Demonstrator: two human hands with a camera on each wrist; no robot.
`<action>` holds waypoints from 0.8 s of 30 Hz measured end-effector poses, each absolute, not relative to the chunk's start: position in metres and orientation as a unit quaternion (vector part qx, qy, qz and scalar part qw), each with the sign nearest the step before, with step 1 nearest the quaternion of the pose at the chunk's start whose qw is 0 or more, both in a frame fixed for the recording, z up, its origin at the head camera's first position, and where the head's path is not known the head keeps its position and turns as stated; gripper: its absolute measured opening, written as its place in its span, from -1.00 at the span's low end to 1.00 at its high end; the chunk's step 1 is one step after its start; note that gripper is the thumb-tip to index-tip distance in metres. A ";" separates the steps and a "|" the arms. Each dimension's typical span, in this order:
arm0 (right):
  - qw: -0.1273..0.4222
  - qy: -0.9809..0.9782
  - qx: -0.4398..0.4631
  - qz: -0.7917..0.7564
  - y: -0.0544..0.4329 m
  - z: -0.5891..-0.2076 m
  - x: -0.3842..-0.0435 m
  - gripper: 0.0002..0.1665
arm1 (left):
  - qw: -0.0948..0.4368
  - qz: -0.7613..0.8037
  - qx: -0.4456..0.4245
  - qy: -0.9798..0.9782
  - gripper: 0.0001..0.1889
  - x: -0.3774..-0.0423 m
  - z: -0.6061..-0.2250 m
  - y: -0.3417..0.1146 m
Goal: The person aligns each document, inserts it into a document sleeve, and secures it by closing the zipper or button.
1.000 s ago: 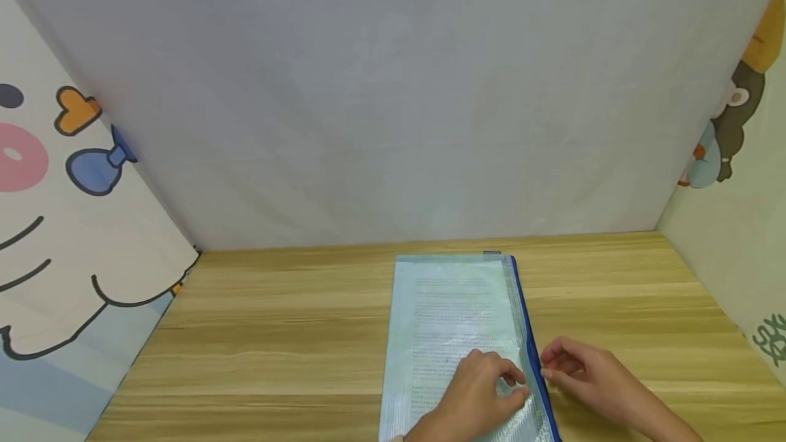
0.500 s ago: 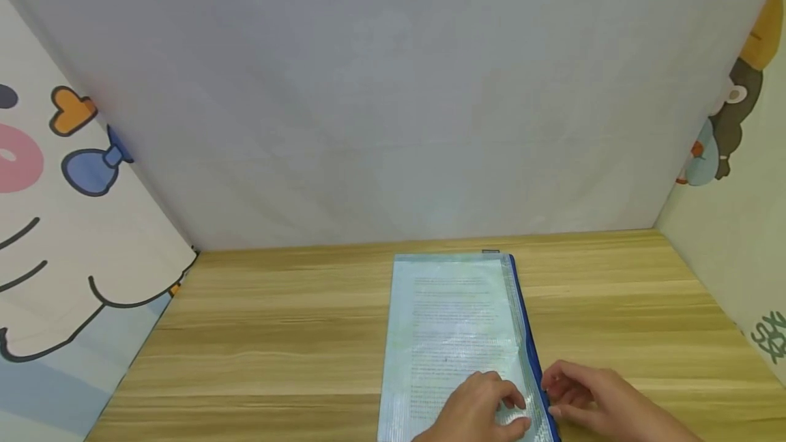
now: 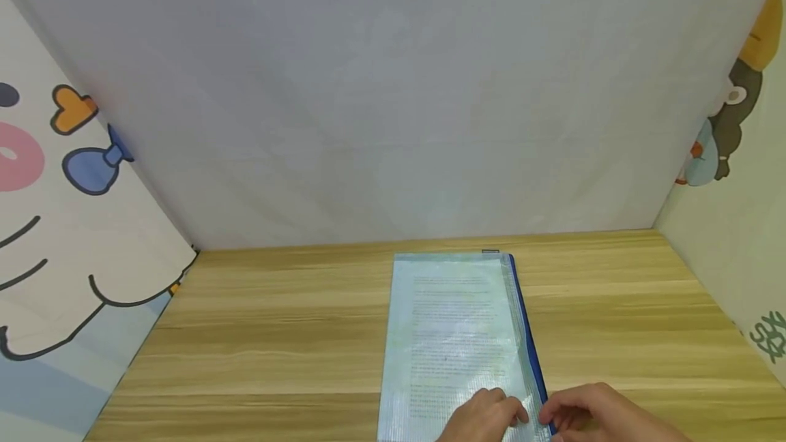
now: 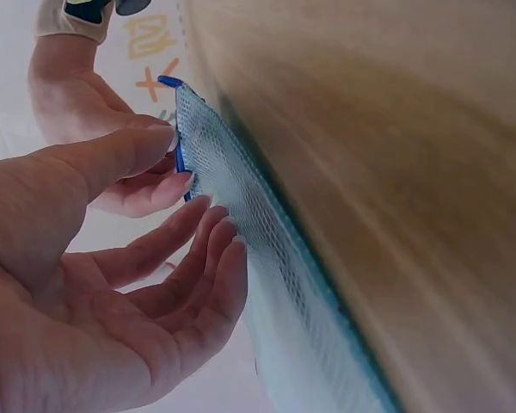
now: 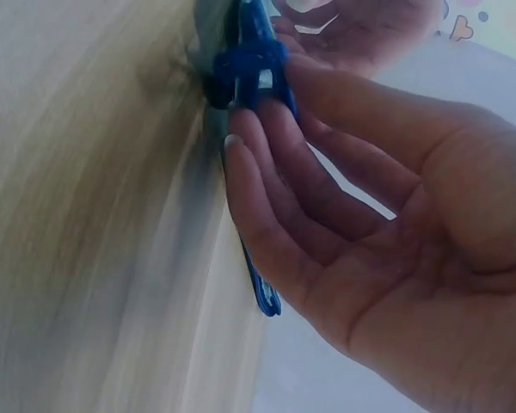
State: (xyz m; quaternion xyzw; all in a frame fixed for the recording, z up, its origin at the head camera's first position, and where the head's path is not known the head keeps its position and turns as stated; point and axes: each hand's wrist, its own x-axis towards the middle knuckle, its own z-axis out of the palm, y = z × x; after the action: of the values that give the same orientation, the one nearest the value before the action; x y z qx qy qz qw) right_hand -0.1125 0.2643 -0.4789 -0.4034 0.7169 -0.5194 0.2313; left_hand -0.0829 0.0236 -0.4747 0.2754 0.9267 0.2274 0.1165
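Observation:
A clear mesh zip pouch (image 3: 399, 333) with a blue zipper (image 3: 531, 353) along its right side lies on the table, a printed sheet (image 3: 451, 319) showing through it. My right hand (image 3: 598, 411) pinches the blue zipper slider (image 5: 251, 67) between thumb and fingers, near the pouch's front end. On the pouch's lower right part rests my left hand (image 3: 482, 418), its fingers loosely bent, fingertips (image 4: 228, 225) at the mesh and thumb beside the blue zipper edge. In the head view the bottom of the frame cuts off both hands.
The wood-grain table (image 3: 276, 333) extends on both sides of the pouch. A pale curtain (image 3: 399, 101) hangs behind it, with cartoon-printed panels (image 3: 110, 244) at left and right. A small tab (image 3: 490, 251) sticks out at the pouch's far edge.
Both hands have slid toward the front along the pouch's zipper side, the right one following the blue zipper. The pouch has stayed in place.

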 end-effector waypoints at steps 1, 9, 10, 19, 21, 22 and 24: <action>0.239 0.716 -0.391 -0.527 0.264 -0.479 -0.112 -0.84 | 0.122 0.224 0.273 0.928 -0.72 -0.083 -0.475 0.024; 0.303 0.683 -0.310 -0.587 0.260 -0.466 -0.111 -0.79 | 0.067 0.212 0.277 0.935 -0.74 -0.076 -0.471 0.026; 0.308 0.680 -0.304 -0.591 0.259 -0.465 -0.111 -0.78 | 0.062 0.208 0.275 0.937 -0.75 -0.075 -0.471 0.026; 0.248 0.710 -0.322 -0.575 0.254 -0.460 -0.111 -0.76 | -0.090 0.188 0.310 0.928 -0.92 -0.065 -0.469 0.029; 0.242 0.709 -0.327 -0.576 0.254 -0.459 -0.111 -0.77 | -0.120 0.176 0.323 0.922 -0.91 -0.064 -0.467 0.029; 0.240 0.706 -0.331 -0.578 0.254 -0.459 -0.110 -0.77 | -0.134 0.170 0.329 0.919 -0.90 -0.063 -0.467 0.028; 0.236 0.698 -0.341 -0.584 0.253 -0.458 -0.110 -0.79 | -0.143 0.161 0.339 0.916 -0.88 -0.062 -0.466 0.028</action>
State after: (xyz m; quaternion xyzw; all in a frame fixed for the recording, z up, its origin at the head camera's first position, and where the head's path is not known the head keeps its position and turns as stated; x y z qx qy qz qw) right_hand -0.1099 0.2534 -0.4579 -0.3406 0.6981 -0.5840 0.2359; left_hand -0.0623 0.0278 -0.4655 0.3391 0.9158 0.1611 -0.1428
